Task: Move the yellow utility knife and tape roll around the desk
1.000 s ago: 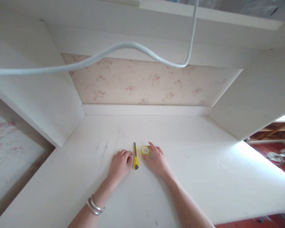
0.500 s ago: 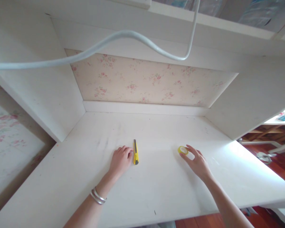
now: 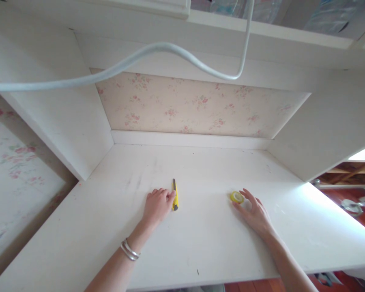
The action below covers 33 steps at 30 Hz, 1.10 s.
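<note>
A yellow utility knife point(image 3: 175, 202) lies on the white desk, its dark blade end pointing to the back. My left hand point(image 3: 158, 205), with a silver bangle at the wrist, rests at its left side; the fingers are curled and the thumb lies over the knife's handle. To the right, a small roll of yellow tape point(image 3: 237, 197) lies flat on the desk. My right hand point(image 3: 255, 213) is beside it, thumb and fingers spread around its right and near edges. Whether these fingertips touch the roll is hard to see.
The white desktop point(image 3: 197, 239) sits between side panels, below a shelf point(image 3: 270, 34) with plastic-wrapped items. A white cable point(image 3: 158, 47) hangs across the upper view. Floral wallpaper point(image 3: 185, 107) covers the back. A small dark mark point(image 3: 197, 272) is near the front edge.
My left thumb has moved right, onto the knife's handle. The tape roll, tilted between my right fingers before, now lies flat, and those fingers have loosened. The view has shifted slightly.
</note>
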Each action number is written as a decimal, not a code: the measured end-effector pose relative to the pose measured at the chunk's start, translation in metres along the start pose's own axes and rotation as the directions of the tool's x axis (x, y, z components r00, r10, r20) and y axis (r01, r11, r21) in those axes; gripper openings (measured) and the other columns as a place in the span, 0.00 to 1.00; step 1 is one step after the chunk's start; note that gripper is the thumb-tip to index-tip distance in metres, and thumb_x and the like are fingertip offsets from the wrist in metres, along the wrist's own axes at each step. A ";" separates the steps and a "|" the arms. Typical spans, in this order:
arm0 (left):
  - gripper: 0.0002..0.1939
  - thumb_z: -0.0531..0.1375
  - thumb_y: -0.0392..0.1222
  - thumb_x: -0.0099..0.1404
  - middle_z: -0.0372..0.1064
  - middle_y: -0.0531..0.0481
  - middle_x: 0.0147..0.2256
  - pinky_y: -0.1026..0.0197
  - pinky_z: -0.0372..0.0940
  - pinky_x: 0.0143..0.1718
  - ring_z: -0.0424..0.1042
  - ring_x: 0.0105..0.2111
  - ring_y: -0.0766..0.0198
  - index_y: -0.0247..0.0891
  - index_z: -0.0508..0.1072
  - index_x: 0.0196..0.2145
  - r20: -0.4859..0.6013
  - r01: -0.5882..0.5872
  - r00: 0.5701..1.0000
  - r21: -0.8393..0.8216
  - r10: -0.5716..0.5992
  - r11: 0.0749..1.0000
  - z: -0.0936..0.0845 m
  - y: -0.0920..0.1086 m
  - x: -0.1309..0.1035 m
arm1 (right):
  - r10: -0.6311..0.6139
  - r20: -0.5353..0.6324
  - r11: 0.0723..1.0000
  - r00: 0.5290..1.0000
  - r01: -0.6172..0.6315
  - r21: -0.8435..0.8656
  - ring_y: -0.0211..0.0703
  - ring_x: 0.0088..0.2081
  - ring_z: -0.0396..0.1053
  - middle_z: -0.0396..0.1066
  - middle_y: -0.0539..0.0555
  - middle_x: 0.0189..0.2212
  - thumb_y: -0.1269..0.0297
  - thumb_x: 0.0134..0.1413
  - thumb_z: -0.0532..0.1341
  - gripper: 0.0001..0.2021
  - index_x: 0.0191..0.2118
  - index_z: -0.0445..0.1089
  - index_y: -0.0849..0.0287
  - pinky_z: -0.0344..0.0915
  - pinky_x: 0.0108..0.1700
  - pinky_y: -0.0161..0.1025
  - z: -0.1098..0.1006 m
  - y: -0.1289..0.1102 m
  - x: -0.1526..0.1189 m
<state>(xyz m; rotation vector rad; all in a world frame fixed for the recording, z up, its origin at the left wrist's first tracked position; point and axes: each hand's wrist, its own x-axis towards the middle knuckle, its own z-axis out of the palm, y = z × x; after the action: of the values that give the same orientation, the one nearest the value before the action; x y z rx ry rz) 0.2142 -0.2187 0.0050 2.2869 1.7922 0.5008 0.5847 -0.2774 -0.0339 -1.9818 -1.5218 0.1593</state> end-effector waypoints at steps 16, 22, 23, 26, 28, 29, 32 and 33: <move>0.22 0.50 0.49 0.63 0.74 0.34 0.35 0.55 0.64 0.36 0.74 0.36 0.49 0.30 0.77 0.36 0.239 -0.122 0.963 -0.030 0.126 0.992 0.022 0.128 0.016 | 0.323 -0.134 0.814 0.937 -0.203 0.544 0.45 0.40 0.66 0.69 0.54 0.44 0.45 0.53 0.55 0.25 0.52 0.62 0.54 0.63 0.43 0.41 -0.011 0.001 -0.004; 0.20 0.50 0.46 0.63 0.73 0.33 0.36 0.52 0.63 0.40 0.73 0.39 0.50 0.30 0.77 0.38 0.276 -0.239 0.925 -0.113 0.261 0.964 0.046 0.177 0.014 | 0.332 -0.120 0.829 0.936 -0.229 0.511 0.45 0.39 0.66 0.70 0.54 0.42 0.44 0.54 0.53 0.25 0.51 0.63 0.55 0.62 0.44 0.42 -0.015 -0.004 -0.003; 0.19 0.50 0.45 0.63 0.73 0.33 0.36 0.52 0.63 0.39 0.73 0.39 0.50 0.30 0.77 0.37 0.276 -0.252 0.921 -0.116 0.275 0.961 0.049 0.182 0.015 | 0.336 -0.122 0.828 0.934 -0.232 0.510 0.45 0.39 0.66 0.70 0.54 0.42 0.44 0.54 0.53 0.25 0.51 0.63 0.55 0.62 0.43 0.42 -0.016 -0.004 -0.002; 0.19 0.50 0.44 0.64 0.73 0.34 0.35 0.52 0.64 0.38 0.73 0.38 0.50 0.29 0.76 0.37 0.279 -0.276 0.913 -0.118 0.299 0.954 0.052 0.191 0.017 | 0.341 -0.121 0.828 0.932 -0.237 0.509 0.46 0.39 0.66 0.70 0.54 0.41 0.44 0.54 0.53 0.25 0.50 0.64 0.55 0.63 0.43 0.42 -0.017 -0.005 -0.002; 0.20 0.50 0.46 0.64 0.72 0.33 0.36 0.52 0.64 0.38 0.73 0.39 0.49 0.29 0.76 0.38 0.284 -0.282 0.909 -0.121 0.306 0.952 0.053 0.193 0.017 | 0.345 -0.114 0.818 0.932 -0.238 0.524 0.45 0.38 0.66 0.70 0.54 0.41 0.43 0.54 0.52 0.24 0.50 0.64 0.55 0.63 0.43 0.42 -0.017 -0.005 -0.001; 0.22 0.50 0.49 0.64 0.72 0.33 0.37 0.52 0.64 0.38 0.72 0.39 0.49 0.29 0.76 0.38 0.283 -0.282 0.909 -0.125 0.306 0.951 0.052 0.192 0.017 | 0.347 -0.113 0.809 0.931 -0.237 0.537 0.45 0.38 0.66 0.70 0.54 0.41 0.43 0.55 0.52 0.24 0.49 0.64 0.55 0.63 0.42 0.41 -0.017 -0.005 -0.001; 0.31 0.47 0.61 0.63 0.72 0.32 0.37 0.51 0.63 0.38 0.73 0.38 0.47 0.30 0.76 0.37 0.270 -0.267 0.916 -0.140 0.296 0.954 0.047 0.177 0.013 | 0.362 -0.121 0.783 0.924 -0.232 0.577 0.43 0.36 0.65 0.70 0.54 0.40 0.43 0.55 0.52 0.24 0.48 0.65 0.56 0.64 0.40 0.40 -0.019 -0.003 -0.002; 0.33 0.46 0.64 0.62 0.72 0.33 0.36 0.51 0.63 0.37 0.73 0.37 0.47 0.30 0.76 0.36 0.266 -0.261 0.918 -0.150 0.293 0.954 0.043 0.167 0.012 | 0.364 -0.125 0.779 0.923 -0.228 0.584 0.43 0.36 0.65 0.70 0.55 0.40 0.43 0.55 0.52 0.24 0.48 0.65 0.56 0.64 0.39 0.40 -0.019 -0.002 -0.002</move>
<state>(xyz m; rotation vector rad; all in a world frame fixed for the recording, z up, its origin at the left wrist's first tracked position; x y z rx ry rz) 0.3838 -0.2466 0.0256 2.4023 1.2820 0.2828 0.5910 -0.2868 -0.0177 -1.6665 -0.8614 0.4403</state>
